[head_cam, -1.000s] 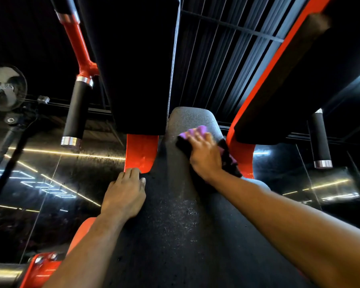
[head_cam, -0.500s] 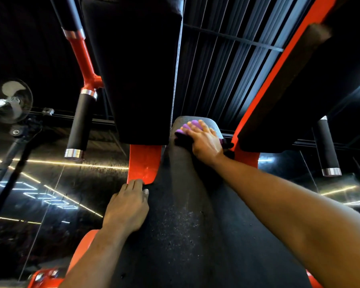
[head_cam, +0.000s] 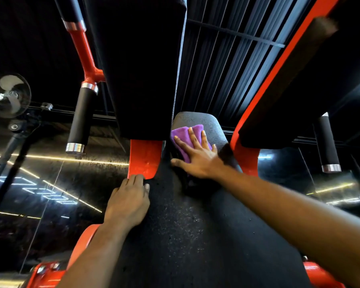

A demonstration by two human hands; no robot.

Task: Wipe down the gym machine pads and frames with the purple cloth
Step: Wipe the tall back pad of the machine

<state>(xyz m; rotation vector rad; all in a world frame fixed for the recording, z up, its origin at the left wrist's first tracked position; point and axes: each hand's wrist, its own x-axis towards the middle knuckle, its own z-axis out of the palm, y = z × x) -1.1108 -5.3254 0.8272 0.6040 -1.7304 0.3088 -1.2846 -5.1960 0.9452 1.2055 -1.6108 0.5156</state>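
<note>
At the far end of the long black pad point(head_cam: 175, 235), the right hand point(head_cam: 197, 159) lies flat on the purple cloth point(head_cam: 184, 136), fingers spread wide and straight, pressing rather than gripping. That's the worry: nothing pinches the cloth, so a quick stroke could bunch it or let it slide from under the palm and off the far rim. It's tight up there too. The upper black cushion point(head_cam: 141, 69) hangs just left of the cloth, the red frame point(head_cam: 245, 156) just right, so a wide sweep may bang knuckles. The left hand point(head_cam: 129, 202) rests on the pad's left edge beside the red bracket point(head_cam: 144, 159), fingers together, holding nothing. It's only a brace and could slip off under leaning weight.
</note>
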